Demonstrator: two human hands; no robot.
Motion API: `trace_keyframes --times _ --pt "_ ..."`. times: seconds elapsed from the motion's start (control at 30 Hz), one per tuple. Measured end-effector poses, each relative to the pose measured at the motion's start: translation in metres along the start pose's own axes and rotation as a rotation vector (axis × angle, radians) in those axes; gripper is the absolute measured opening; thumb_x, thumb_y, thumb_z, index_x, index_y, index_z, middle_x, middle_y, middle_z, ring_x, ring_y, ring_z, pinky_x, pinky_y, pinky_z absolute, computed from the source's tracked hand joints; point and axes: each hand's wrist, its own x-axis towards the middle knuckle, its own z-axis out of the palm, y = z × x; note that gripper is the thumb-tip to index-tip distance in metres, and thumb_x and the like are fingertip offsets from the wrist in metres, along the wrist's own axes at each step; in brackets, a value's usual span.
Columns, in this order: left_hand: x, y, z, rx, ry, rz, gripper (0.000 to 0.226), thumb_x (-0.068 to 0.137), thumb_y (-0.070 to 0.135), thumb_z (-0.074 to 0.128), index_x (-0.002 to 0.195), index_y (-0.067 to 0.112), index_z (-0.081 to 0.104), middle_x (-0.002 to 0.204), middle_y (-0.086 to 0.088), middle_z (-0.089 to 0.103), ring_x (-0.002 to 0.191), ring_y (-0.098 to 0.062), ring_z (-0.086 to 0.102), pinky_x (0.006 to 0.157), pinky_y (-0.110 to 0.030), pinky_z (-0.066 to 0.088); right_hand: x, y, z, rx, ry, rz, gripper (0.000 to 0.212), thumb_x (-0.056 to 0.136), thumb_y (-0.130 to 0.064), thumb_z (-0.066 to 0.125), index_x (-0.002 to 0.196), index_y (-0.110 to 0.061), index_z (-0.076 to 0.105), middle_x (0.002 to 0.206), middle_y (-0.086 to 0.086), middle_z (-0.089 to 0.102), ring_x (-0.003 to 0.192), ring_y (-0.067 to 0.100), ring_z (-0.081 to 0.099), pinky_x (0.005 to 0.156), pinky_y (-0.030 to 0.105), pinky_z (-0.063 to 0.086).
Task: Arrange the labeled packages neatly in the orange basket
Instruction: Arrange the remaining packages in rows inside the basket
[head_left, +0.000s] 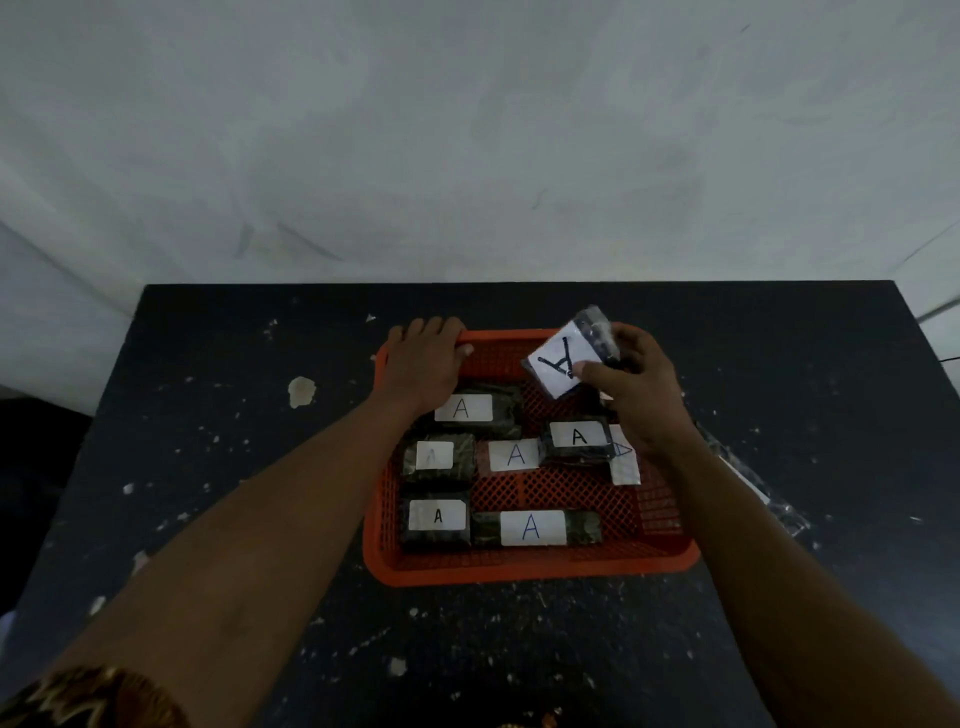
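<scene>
Scene: a person's two bare arms reach over a dark, paint-flecked tabletop (218, 467) toward an orange plastic mesh basket (524, 569) set against a pale wall.
Left hand: the left hand (423, 366) lies palm down on the basket's far left rim, fingers curled over the edge, apparently steadying it; it holds no package.
Right hand: the right hand (631, 387) pinches a small dark plastic-wrapped package with a white "A" label (563, 364) between thumb and fingers, lifted above the basket's far right corner and tilted so the letter reads sideways.
Basket contents: six similar labelled packages lie flat inside, among them one at the far left (475, 408), one at the near left (436, 519) and a long one at the near middle (535, 529); a seventh label shows partly under the right wrist.
Gaps: bare mesh shows at the far right and near right.
Handling: the package looks light and slightly soft, its clear wrap probably slick and crinkly; a grip across the short edges, clear of the label, seems safest.
Judgement: the lifted package likely belongs in the open far right corner, label up.
</scene>
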Motion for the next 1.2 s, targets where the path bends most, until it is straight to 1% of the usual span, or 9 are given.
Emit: trace_keyframes --times 0.1,0.27,0.43,0.57,0.67,0.83,1.0,1.1,1.2 --pt "0.000 0.001 -0.001 0.006 0.004 -0.006 0.024 0.100 0.040 0.038 0.114 0.024 0.048 0.113 -0.004 0.058 0.106 -0.026 0.049 0.095 -0.045 0.031 0.006 -0.007 -0.001 -0.028 -0.048 -0.021 0.054 0.079 -0.001 0.072 0.123 -0.029 0.057 0.114 0.005 0.061 0.094 0.023 0.070 0.074 0.041 0.060" --pt "0.000 0.002 -0.001 0.024 0.012 -0.014 0.025 0.099 0.040 0.038 0.115 0.023 0.049 0.114 -0.004 0.058 0.105 -0.026 0.049 0.093 -0.044 0.030 0.017 -0.014 -0.003 -0.304 -0.067 -0.135 0.071 0.074 -0.008 0.080 0.133 -0.024 0.043 0.115 -0.005 0.061 0.097 0.009 0.065 0.074 0.025 0.056" --pt "-0.001 0.003 -0.002 0.028 0.001 -0.013 0.025 0.100 0.039 0.038 0.116 0.023 0.049 0.115 -0.004 0.058 0.106 -0.027 0.049 0.093 -0.044 0.030 0.033 -0.016 -0.003 -0.562 -0.207 -0.223 0.050 0.076 -0.013 0.079 0.118 -0.024 0.056 0.115 -0.006 0.066 0.104 0.009 0.064 0.089 0.029 0.053" --pt "-0.001 0.003 -0.003 0.026 -0.006 -0.009 0.025 0.100 0.039 0.038 0.117 0.023 0.048 0.116 -0.005 0.058 0.108 -0.027 0.049 0.095 -0.045 0.031 0.041 -0.013 0.001 -0.939 -0.358 -0.313 0.049 0.083 -0.021 0.071 0.126 -0.035 0.051 0.113 -0.011 0.061 0.090 -0.007 0.056 0.076 0.011 0.041" --pt "-0.001 0.002 -0.003 0.014 -0.016 -0.015 0.025 0.100 0.040 0.038 0.116 0.024 0.048 0.115 -0.004 0.057 0.108 -0.026 0.049 0.096 -0.045 0.031 0.046 -0.010 0.006 -0.991 -0.528 -0.238 0.049 0.088 -0.018 0.064 0.134 -0.028 0.048 0.125 0.000 0.060 0.099 0.015 0.064 0.088 0.031 0.052" --pt "-0.002 0.002 -0.002 0.007 -0.001 -0.016 0.024 0.099 0.041 0.038 0.115 0.025 0.048 0.114 -0.002 0.058 0.107 -0.025 0.049 0.095 -0.044 0.032 0.053 -0.008 0.015 -1.210 -0.649 -0.243 0.045 0.095 -0.011 0.051 0.139 -0.020 0.047 0.142 0.007 0.046 0.124 0.022 0.047 0.104 0.032 0.035" --pt "-0.003 0.002 -0.004 0.003 -0.010 -0.012 0.026 0.099 0.042 0.038 0.117 0.025 0.048 0.115 -0.002 0.057 0.108 -0.024 0.049 0.098 -0.044 0.032 0.049 0.000 0.017 -1.302 -0.520 -0.286 0.052 0.090 -0.002 0.050 0.138 -0.022 0.049 0.139 0.004 0.047 0.120 0.021 0.049 0.101 0.039 0.043" --pt "-0.003 0.003 -0.005 0.001 -0.015 -0.011 0.027 0.100 0.041 0.037 0.117 0.025 0.048 0.116 -0.002 0.057 0.110 -0.024 0.049 0.099 -0.045 0.032 0.045 0.007 0.012 -1.259 -0.525 -0.361 0.050 0.087 -0.019 0.061 0.134 -0.025 0.046 0.136 0.001 0.048 0.114 0.016 0.050 0.095 0.034 0.042" --pt "-0.004 0.004 -0.005 -0.005 -0.002 -0.009 0.026 0.100 0.040 0.038 0.118 0.024 0.049 0.117 -0.002 0.057 0.111 -0.024 0.049 0.100 -0.045 0.031 0.045 0.015 0.007 -1.379 -0.621 -0.356 0.057 0.083 -0.039 0.069 0.133 -0.031 0.043 0.139 0.002 0.043 0.122 0.020 0.045 0.105 0.046 0.036"
